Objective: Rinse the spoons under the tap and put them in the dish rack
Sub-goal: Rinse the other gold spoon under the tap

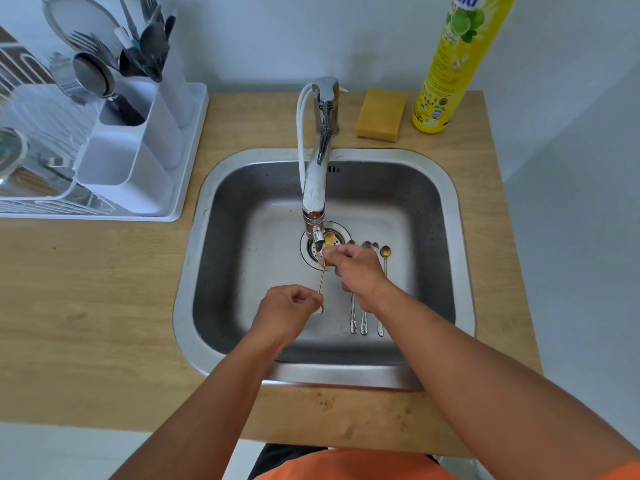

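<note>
Item: gold teaspoon [324, 263], centre of frame, bowl under the tap spout [313, 199], over the drain strainer [310, 249].
Left hand [289, 310]: pinches the tip of the handle between fingertips.
Right hand [356, 268]: closed on the spoon near its bowl, apparently rubbing it.
Water stream: too faint to confirm.

Remaining stock, sink [194, 258] floor, right of centre: three silver spoons [363, 320] lying side by side, partly under the right wrist; a second gold spoon [385, 252] just beside them.
Destination: white cutlery holder [131, 168] on the dish rack [188, 150], upper left, already carrying forks and dark utensils.

Risks, judged:
- Thin wet handle held by its tip only; likely to slip and fall onto the strainer.
- Bowl facing the spout may throw spray onto the worktop [104, 306].
- Carrying left across the worktop drips water.
- Crowded rear compartment may snag the spoon; the front compartments look freer.
</note>
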Demonstrator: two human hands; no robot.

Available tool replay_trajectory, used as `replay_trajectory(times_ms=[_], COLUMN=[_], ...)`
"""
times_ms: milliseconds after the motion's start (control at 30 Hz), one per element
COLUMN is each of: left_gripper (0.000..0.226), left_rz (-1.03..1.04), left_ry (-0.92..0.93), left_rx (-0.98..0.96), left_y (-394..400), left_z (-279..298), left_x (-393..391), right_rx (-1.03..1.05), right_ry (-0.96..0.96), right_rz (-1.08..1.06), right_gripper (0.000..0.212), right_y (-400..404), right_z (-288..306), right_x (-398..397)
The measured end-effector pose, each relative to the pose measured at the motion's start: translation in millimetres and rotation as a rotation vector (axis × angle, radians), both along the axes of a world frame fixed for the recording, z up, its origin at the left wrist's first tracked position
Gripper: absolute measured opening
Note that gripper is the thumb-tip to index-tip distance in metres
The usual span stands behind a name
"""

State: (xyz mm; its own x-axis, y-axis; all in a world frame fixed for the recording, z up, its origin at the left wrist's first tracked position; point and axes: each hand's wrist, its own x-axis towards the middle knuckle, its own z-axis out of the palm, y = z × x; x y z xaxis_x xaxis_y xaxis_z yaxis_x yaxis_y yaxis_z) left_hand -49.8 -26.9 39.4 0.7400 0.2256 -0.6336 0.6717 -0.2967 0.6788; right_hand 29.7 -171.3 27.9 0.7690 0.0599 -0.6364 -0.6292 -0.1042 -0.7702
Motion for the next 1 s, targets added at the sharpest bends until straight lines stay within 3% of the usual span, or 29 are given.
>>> replay_trajectory(times_ms=[433,567,667,833,1000], left_gripper=[0.013,0.014,0.015,0.015,0.021], left_rz=[0.069,-0.002,-0.088,-0.156,-0.204], left_ry=[0.004,0.003,0.035,0.097,0.117], left_rx=[-0.042,-0.036,-0.01,0.041,0.109], left_y=[-10,-9,-6,8,15], left_z=[-12,-12,-14,-24,-30], left_x=[-4,-3,2,1,-1], right_rx=[-0.031,-0.092,-0.205,-0.599,-0.83], right_ry=[-0.042,-0.062,-0.09,-0.132,-0.061], right_rz=[0.064,0.077,0.072,0.099,0.111], right_gripper=[0.009,0.013,0.017,0.021,0.026], right_y=[0,-5,-17,-52,-72], right_z=[-16,-17,-16,-17,-22], right_x=[-26,-29,-26,-16,-15])
